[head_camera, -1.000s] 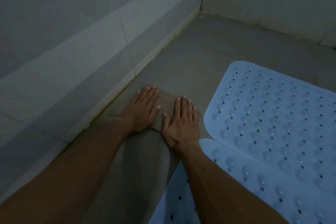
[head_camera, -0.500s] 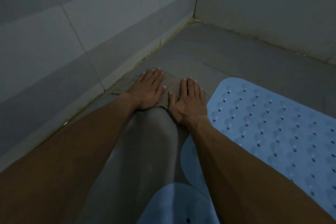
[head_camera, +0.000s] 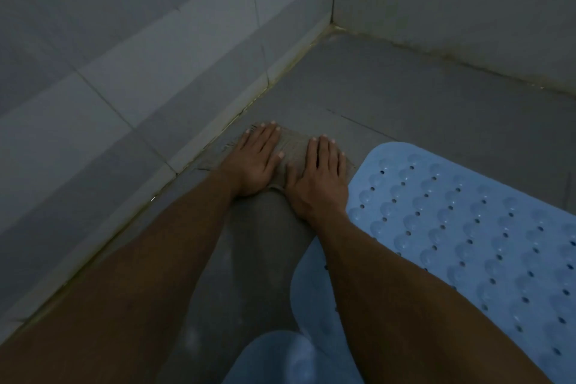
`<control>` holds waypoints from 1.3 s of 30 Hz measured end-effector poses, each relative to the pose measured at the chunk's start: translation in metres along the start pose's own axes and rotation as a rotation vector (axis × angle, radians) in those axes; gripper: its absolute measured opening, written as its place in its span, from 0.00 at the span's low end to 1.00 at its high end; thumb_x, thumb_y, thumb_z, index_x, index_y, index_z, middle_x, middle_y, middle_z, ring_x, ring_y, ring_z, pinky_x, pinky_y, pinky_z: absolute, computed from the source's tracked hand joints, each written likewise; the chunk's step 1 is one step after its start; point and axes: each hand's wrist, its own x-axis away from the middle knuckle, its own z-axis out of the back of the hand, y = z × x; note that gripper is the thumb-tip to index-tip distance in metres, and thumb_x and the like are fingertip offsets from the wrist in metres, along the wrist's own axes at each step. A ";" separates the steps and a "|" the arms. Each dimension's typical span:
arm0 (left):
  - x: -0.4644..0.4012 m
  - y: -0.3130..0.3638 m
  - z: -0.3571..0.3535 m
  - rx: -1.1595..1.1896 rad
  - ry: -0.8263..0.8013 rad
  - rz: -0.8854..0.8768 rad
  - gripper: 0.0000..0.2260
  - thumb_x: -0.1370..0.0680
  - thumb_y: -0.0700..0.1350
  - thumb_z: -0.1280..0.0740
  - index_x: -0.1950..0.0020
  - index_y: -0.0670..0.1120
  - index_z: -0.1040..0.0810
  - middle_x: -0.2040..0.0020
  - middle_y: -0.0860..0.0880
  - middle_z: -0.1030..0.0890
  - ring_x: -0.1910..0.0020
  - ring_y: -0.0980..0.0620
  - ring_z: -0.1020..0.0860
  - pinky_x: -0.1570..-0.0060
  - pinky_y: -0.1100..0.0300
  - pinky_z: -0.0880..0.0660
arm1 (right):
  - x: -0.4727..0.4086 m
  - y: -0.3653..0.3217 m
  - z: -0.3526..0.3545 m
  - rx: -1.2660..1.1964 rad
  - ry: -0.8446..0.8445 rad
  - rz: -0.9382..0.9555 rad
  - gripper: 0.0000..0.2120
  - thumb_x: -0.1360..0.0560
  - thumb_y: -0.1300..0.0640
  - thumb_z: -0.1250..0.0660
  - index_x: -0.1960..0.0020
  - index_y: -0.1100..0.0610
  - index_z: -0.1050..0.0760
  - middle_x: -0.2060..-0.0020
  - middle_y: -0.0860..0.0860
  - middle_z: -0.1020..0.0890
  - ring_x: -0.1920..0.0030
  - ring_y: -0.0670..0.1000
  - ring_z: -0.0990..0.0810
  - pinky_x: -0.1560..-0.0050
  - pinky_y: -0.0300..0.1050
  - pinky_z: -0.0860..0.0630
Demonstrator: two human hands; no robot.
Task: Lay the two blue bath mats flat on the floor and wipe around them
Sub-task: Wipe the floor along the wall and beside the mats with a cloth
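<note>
A brownish cloth (head_camera: 294, 150) lies on the grey floor beside the left wall. My left hand (head_camera: 254, 160) and my right hand (head_camera: 321, 178) both press flat on it, fingers straight, side by side. A blue bath mat (head_camera: 467, 227) with bumps and holes lies flat to the right, its rounded corner just beside my right hand. A second blue mat (head_camera: 311, 284) shows under my right forearm, partly overlapped by the first. A rounded blue shape (head_camera: 280, 358) sits at the bottom edge; what it is I cannot tell.
A grey tiled wall (head_camera: 140, 87) runs along the left, and another wall (head_camera: 467, 9) closes the back; they meet in a corner (head_camera: 333, 26). Bare floor (head_camera: 405, 97) stretches from the cloth to that corner. The floor strip (head_camera: 255, 252) between my forearms looks darker and damp.
Both hands have slid the cloth forward along the wall towards the corner, leaving a darker streak behind. The view has followed, and the mats now sit nearer the bottom right.
</note>
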 end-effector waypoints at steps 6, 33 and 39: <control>-0.001 -0.007 -0.005 -0.042 0.085 -0.053 0.29 0.17 0.57 0.58 0.20 0.44 0.51 0.20 0.45 0.51 0.21 0.48 0.53 0.23 0.48 0.54 | -0.003 -0.002 -0.002 0.005 0.038 -0.018 0.35 0.19 0.40 0.52 0.20 0.60 0.48 0.20 0.57 0.46 0.20 0.55 0.52 0.21 0.54 0.57; -0.025 -0.001 -0.002 -0.113 0.041 -0.013 0.29 0.17 0.55 0.58 0.22 0.38 0.44 0.21 0.41 0.44 0.22 0.46 0.48 0.24 0.48 0.50 | -0.028 0.007 -0.003 -0.093 0.030 -0.049 0.35 0.22 0.42 0.44 0.22 0.62 0.41 0.23 0.59 0.39 0.22 0.59 0.43 0.23 0.56 0.49; -0.096 0.020 0.008 -0.102 0.059 -0.008 0.32 0.18 0.59 0.61 0.21 0.40 0.47 0.20 0.44 0.48 0.21 0.49 0.51 0.24 0.52 0.57 | -0.085 0.044 0.005 -0.090 0.038 -0.074 0.34 0.20 0.42 0.46 0.21 0.62 0.43 0.22 0.59 0.40 0.21 0.58 0.45 0.23 0.53 0.56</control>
